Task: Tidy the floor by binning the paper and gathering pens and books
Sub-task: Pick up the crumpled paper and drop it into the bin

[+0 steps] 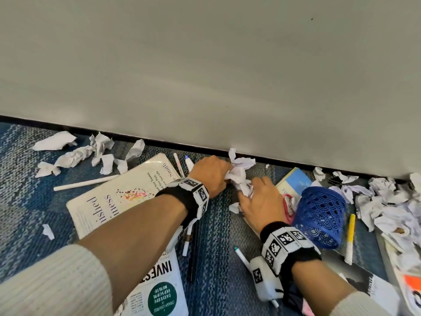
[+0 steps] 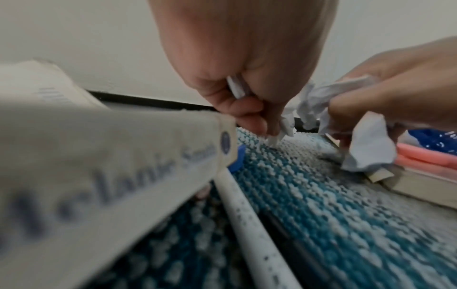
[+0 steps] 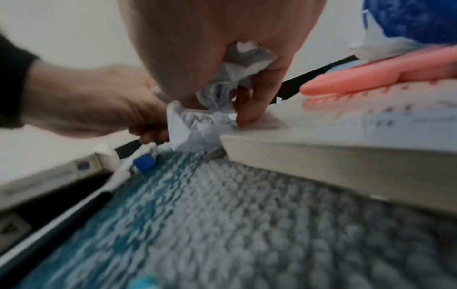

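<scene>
Both my left hand (image 1: 210, 173) and right hand (image 1: 262, 198) clutch crumpled paper (image 1: 239, 176) between them by the wall, and I reckon the loose scrap (image 1: 234, 207) beside my right fingers is nearest.

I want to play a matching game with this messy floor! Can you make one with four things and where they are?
Things:
1. blue mesh pen holder
2. yellow pen
3. crumpled paper wad
4. cream book

Places:
A. held between both hands
B. under the left forearm
C. lying on its side, right of the right hand
D. on the carpet, right of the pen holder

Pairs: 1-C, 2-D, 3-A, 4-B. The left hand grips the paper too.
</scene>
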The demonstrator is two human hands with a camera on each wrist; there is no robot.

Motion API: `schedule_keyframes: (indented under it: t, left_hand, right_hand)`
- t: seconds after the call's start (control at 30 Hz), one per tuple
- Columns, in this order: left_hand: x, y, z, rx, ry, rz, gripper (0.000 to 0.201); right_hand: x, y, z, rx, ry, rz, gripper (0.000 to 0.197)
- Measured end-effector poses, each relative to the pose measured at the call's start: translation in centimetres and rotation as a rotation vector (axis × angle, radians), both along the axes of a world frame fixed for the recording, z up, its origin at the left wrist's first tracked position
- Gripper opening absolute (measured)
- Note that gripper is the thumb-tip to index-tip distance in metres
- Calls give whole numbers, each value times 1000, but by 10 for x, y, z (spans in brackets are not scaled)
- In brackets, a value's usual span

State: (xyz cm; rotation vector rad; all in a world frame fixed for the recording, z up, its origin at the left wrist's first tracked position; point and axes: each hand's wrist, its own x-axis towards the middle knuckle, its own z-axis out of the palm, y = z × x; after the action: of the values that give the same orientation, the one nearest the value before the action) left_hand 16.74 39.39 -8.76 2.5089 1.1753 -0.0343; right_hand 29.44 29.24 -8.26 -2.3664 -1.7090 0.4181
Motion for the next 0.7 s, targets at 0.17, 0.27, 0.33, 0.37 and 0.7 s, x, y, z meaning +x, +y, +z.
schedule_keyframes:
  t: [0.17,0.27,0.33,0.37,0.7]
  left_hand:
    - [0,-1,-5,61,44,52,43]
    - [2,-7,-6,121,106,101,78]
    - [3,-9,-6,102,150,80,84]
    - [3,-7,-8,88,169,45,77]
    - [19,-25,11,30,163,34,57]
  right_hand:
    - [35,3,27,75,63,-162,22]
    - [67,-3,43,21,41,-192,25]
    - [88,-9,48,-62,-48,-210,32]
    - [97,-11,48,-107,-96,-222,35]
    - [110,-32,27,-519,-402,-61,50]
